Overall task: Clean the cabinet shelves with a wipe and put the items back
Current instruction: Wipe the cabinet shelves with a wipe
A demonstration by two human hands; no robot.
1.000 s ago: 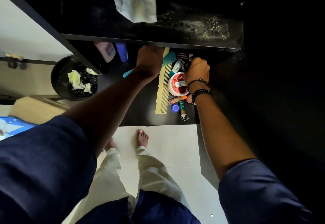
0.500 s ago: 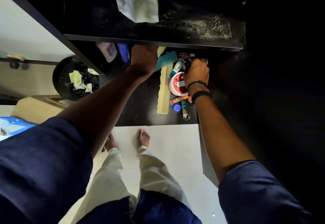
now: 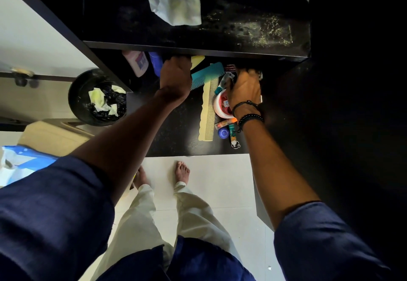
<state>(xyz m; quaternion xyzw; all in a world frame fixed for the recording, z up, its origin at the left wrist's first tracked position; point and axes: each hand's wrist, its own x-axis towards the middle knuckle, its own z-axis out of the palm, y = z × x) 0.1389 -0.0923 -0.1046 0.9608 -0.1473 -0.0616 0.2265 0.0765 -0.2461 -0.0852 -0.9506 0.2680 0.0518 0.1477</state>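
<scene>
The left hand (image 3: 176,75) has slid a little leftward along the lower black cabinet shelf (image 3: 182,133). This has uncovered the teal plastic comb (image 3: 207,74) just beside it. The right hand (image 3: 243,89) has hardly shifted. This suggests the items are being gathered off this shelf, not yet put back.

Both hands' fingers curl out of sight under the front edge of the upper black shelf (image 3: 231,27), so whether either grips anything cannot be told. The right perhaps closes on something dark. The crumpled white wipe (image 3: 176,0) lies loose on the upper shelf, well apart from both hands, with yellowish specks to its right.

A long cream comb (image 3: 208,113), a red-and-white round tub (image 3: 221,110), small tubes (image 3: 224,123), a pink-white bottle (image 3: 137,63) and a blue bottle (image 3: 155,63) crowd the lower shelf. A black bin (image 3: 73,95) stands at left.
</scene>
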